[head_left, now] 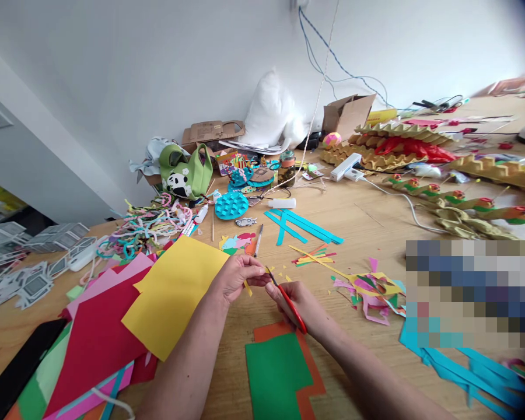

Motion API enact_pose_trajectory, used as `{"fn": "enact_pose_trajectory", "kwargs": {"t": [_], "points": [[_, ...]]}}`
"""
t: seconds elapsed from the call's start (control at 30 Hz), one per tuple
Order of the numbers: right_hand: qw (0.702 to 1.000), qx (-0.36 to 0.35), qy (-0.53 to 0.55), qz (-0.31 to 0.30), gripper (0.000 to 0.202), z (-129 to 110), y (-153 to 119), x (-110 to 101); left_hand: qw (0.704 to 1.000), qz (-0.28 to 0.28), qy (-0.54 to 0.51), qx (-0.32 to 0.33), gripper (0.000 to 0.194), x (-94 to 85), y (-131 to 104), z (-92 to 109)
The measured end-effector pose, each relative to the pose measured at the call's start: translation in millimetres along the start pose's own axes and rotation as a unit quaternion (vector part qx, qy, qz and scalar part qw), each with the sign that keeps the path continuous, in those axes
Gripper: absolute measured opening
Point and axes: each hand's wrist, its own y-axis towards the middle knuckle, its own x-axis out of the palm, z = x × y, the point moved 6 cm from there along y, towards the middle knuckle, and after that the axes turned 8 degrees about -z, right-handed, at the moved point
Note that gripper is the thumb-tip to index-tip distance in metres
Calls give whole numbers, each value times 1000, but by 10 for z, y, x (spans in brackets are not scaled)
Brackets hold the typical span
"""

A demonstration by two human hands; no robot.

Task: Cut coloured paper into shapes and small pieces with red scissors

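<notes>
My left hand pinches a narrow yellow paper strip, whose end sticks out below the fingers. Red-handled scissors are gripped in my right hand, their blades pointing at my left fingertips. Whether the blades touch the strip I cannot tell. Small yellow snippets lie on the table just beyond the scissors. Under my left forearm is a sheet of yellow paper. Green paper with a notched corner rests on orange paper below my right hand.
Red paper and other coloured sheets are stacked at left. Blue strips, thin coloured strips and paper scraps lie ahead and right. Behind are a green panda bag, a glass jar and egg cartons. A white cable crosses at right.
</notes>
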Motion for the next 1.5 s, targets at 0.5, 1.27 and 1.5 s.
{"fn": "enact_pose_trajectory", "kwargs": {"t": [0.5,1.27,1.5], "points": [[1000,-2,0,-5,55,7,5,-2,999,-12,35,-10,27,-54,0,-22],[998,5,66,-8,56,0,12,12,988,139,-54,38,30,-67,15,-46],[996,-15,88,12,58,28,41,-34,977,157,-111,87,28,232,10,-179]]}}
